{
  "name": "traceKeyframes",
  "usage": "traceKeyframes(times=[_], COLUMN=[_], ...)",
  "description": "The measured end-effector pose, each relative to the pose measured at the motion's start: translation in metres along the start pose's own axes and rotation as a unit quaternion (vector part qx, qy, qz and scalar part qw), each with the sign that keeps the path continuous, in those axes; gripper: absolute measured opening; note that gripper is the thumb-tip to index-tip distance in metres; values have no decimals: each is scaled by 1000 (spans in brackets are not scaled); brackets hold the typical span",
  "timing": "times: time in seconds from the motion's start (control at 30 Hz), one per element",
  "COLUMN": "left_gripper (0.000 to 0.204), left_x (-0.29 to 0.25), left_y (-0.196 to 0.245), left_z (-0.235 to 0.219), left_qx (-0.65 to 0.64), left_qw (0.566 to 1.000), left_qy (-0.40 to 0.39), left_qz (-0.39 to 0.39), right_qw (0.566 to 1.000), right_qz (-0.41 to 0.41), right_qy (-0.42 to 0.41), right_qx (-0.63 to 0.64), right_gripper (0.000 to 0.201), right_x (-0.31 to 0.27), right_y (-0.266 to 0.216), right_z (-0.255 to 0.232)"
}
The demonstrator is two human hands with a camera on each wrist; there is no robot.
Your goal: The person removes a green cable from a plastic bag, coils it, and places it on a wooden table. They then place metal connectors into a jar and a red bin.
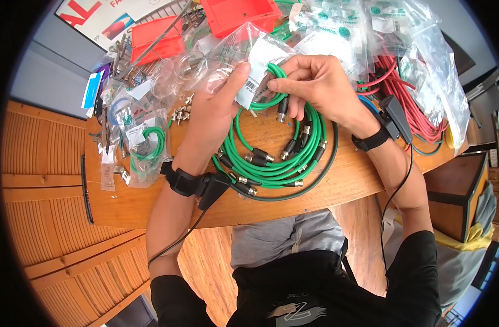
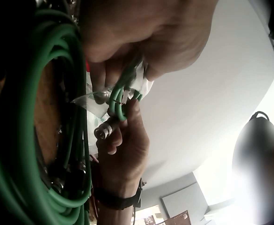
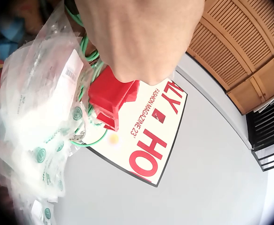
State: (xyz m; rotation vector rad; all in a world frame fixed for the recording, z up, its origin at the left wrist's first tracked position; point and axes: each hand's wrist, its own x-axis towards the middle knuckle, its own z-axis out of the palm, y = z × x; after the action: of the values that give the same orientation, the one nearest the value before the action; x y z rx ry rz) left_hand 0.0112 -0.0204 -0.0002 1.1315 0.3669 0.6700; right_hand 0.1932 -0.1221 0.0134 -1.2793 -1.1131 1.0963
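"What crowds the bench (image 1: 354, 173)?"
"A large green coil (image 1: 268, 176) fills the middle, red cables (image 1: 406, 103) to its right, red bins (image 1: 244, 19) beyond."
"And the hands?"
"The left hand (image 1: 215, 106) has its fingers gripping a clear bag (image 1: 238, 50); the right hand (image 1: 323, 90) pinches a small green cable (image 1: 270, 104) at the bag's edge. Whether any sits inside, I can't tell."

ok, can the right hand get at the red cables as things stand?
Probably, once it's free: the right hand is pinching a small green cable loop. The red cables lie close by on its outer side, though clear plastic overlaps part of them.
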Motion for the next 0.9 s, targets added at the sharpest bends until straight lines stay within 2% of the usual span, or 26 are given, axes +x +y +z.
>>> traceKeyframes(times=[0.03, 0.13, 0.23, 0.33, 0.43, 0.53, 0.63, 0.73, 0.83, 0.9], left_gripper=[30, 31, 35, 36, 33, 27, 24, 27, 28, 20], left_x=[0, -3, -6, -8, -2, -1, 0, -2, -4, -2], left_y=[1, 1, -5, -9, -13, -18, -24, -16, -11, -18], left_z=[-2, 10, 10, 14, -3, -4, -11, -17, -10, -9], left_qx=[-5, -130, -86, 72, 188, 178, 280, 400, 420, 390], left_qw=[1000, 991, 993, 992, 978, 980, 954, 914, 905, 914], left_qy=[-13, -24, -76, -89, -61, -37, -10, -32, -29, -16], left_qz=[-19, -29, -18, 56, 60, 77, 103, 58, 62, 107], right_qw=[1000, 998, 992, 990, 992, 995, 995, 994, 992, 990], right_qz=[-5, -21, -26, -16, -25, -50, -45, -25, -5, 2], right_qy=[5, 27, 52, 61, 78, 79, 75, 64, 51, 52], right_qx=[14, 60, 109, 129, 97, 43, 38, 81, 117, 132], right_gripper=[17, 18, 20, 21, 20, 20, 19, 19, 17, 14], right_x=[0, 1, 3, 2, 2, 4, 3, 1, 1, 0], right_y=[0, 0, 2, -1, 0, 6, 5, 2, -2, -2], right_z=[0, 0, 0, -2, 0, -1, -1, 0, -3, -2])
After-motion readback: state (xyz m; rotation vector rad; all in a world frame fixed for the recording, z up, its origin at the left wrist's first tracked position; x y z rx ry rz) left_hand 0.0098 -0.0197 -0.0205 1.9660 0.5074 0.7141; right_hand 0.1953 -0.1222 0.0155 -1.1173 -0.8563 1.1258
